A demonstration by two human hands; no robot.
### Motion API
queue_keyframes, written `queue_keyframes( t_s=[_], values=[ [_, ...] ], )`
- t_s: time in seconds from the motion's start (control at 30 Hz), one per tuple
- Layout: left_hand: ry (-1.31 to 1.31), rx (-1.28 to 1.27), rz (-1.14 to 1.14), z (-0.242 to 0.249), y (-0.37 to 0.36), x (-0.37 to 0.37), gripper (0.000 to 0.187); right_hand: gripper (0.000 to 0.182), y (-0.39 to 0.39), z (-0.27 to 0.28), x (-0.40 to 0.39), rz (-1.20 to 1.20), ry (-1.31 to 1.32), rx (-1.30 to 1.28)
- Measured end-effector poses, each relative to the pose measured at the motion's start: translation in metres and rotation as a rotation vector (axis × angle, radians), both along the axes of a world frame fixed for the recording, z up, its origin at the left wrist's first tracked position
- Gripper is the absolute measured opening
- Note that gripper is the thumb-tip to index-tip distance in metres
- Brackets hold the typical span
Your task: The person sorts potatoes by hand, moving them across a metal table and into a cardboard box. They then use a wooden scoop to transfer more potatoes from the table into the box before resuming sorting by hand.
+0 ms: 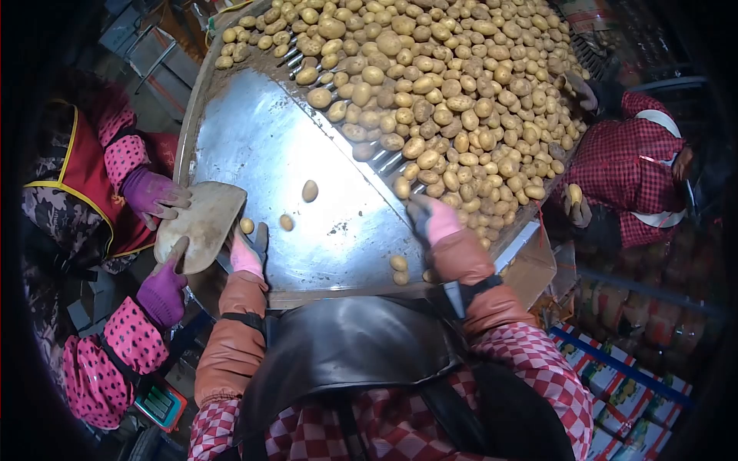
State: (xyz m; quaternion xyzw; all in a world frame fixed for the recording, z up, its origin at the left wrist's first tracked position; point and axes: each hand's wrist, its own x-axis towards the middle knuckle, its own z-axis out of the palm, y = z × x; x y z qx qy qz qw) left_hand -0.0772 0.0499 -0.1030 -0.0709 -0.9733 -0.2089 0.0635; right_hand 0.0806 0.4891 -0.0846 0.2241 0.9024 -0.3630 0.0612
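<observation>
Potatoes (461, 100) lie in a large heap over the back and right of a metal sorting table (269, 138). My left hand (250, 250), in a pink and grey glove, is at the table's front left edge, beside a small potato (247, 225); whether it grips anything is hidden. My right hand (432, 217), gloved alike, is at the heap's front edge, touching or close to a potato (402, 187); its fingertips are partly hidden. Two loose potatoes (309, 190) rest on the bare metal between my hands, and a few small ones (399, 269) lie near the front edge.
At the left, a co-worker's purple-gloved hands (157, 196) hold a flat beige scoop (201, 227) over the table's edge. Another co-worker in a checked sleeve (630, 169) holds a potato (574, 194) at the right. Cardboard boxes (530, 269) and printed cartons (615, 384) stand at the lower right.
</observation>
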Motion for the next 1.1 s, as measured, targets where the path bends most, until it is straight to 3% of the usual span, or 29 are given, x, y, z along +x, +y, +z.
queue_keyframes(
  t_s=[0.03,0.1,0.13,0.17,0.2,0.23,0.3,0.4,0.43,0.53,0.6,0.63,0.67,0.77,0.83,0.87,0.9,0.93,0.97,1.0,1.03,1.1],
  values=[
    [-0.017,0.178,-0.021,0.000,0.003,0.005,0.065,0.045,0.028,-0.023,0.001,-0.149,0.050,-0.436],
    [-0.148,0.176,0.071,0.000,0.008,0.008,0.063,0.039,0.027,0.115,-0.040,-0.232,-0.011,0.127],
    [-0.158,0.099,0.084,0.002,0.009,0.009,0.065,0.036,0.057,0.123,-0.055,-0.501,0.096,0.012],
    [-0.165,0.021,0.098,0.004,0.008,0.008,0.068,0.038,0.072,0.148,-0.068,-0.473,0.187,0.314],
    [-0.169,-0.055,0.113,0.004,0.008,0.007,0.071,0.050,0.120,0.130,-0.071,-0.487,0.049,0.429],
    [-0.174,-0.060,0.120,0.006,0.008,0.007,0.071,0.060,0.159,0.091,-0.065,-0.405,-0.038,0.723],
    [-0.149,-0.072,0.106,0.009,0.013,0.004,0.070,0.066,0.157,0.073,-0.070,-0.505,-0.308,0.629],
    [-0.149,-0.063,0.097,0.021,0.028,-0.005,0.064,0.070,0.124,0.094,-0.057,-0.375,-0.397,0.565],
    [-0.123,-0.046,0.081,0.025,0.034,-0.006,0.062,0.071,0.117,0.093,-0.046,-0.327,-0.300,0.578],
    [-0.143,-0.058,0.084,0.024,0.038,-0.008,0.061,0.063,0.057,0.116,-0.049,-0.308,-0.264,0.318],
    [-0.188,-0.093,0.079,0.021,0.037,-0.012,0.062,0.062,0.028,0.103,-0.046,-0.134,-0.190,0.420],
    [-0.191,-0.099,0.077,0.023,0.038,-0.014,0.062,0.063,0.010,0.119,-0.055,-0.076,-0.291,0.267],
    [-0.218,-0.092,0.079,0.023,0.042,-0.015,0.062,0.064,-0.004,0.110,-0.051,-0.035,-0.403,0.269],
    [-0.254,-0.072,0.061,0.019,0.046,-0.025,0.061,0.060,-0.031,0.105,-0.044,0.331,-0.344,0.207],
    [-0.239,-0.041,0.014,0.028,0.053,-0.026,0.060,0.048,-0.027,0.130,-0.070,0.385,-0.415,-0.236],
    [-0.226,-0.044,-0.004,0.027,0.050,-0.025,0.059,0.036,0.006,0.087,-0.078,0.392,-0.239,-0.067],
    [-0.213,-0.051,-0.018,0.026,0.049,-0.024,0.058,0.030,0.013,0.112,-0.112,-0.314,-0.418,-0.692],
    [-0.193,-0.050,-0.040,0.026,0.046,-0.022,0.057,0.028,-0.025,0.209,-0.132,0.075,-0.095,-0.072],
    [-0.172,-0.046,-0.067,0.029,0.045,-0.021,0.057,0.028,0.045,0.119,-0.168,-0.154,-0.034,-0.421],
    [-0.204,-0.099,-0.070,0.033,0.046,-0.023,0.062,0.036,0.057,0.131,-0.208,0.038,0.109,-0.070],
    [-0.213,-0.105,-0.063,0.037,0.046,-0.023,0.062,0.046,0.089,0.113,-0.243,0.048,0.171,0.297],
    [-0.219,-0.099,-0.081,0.039,0.045,-0.024,0.062,0.057,0.082,0.147,-0.295,-0.018,0.027,0.455]
  ],
)
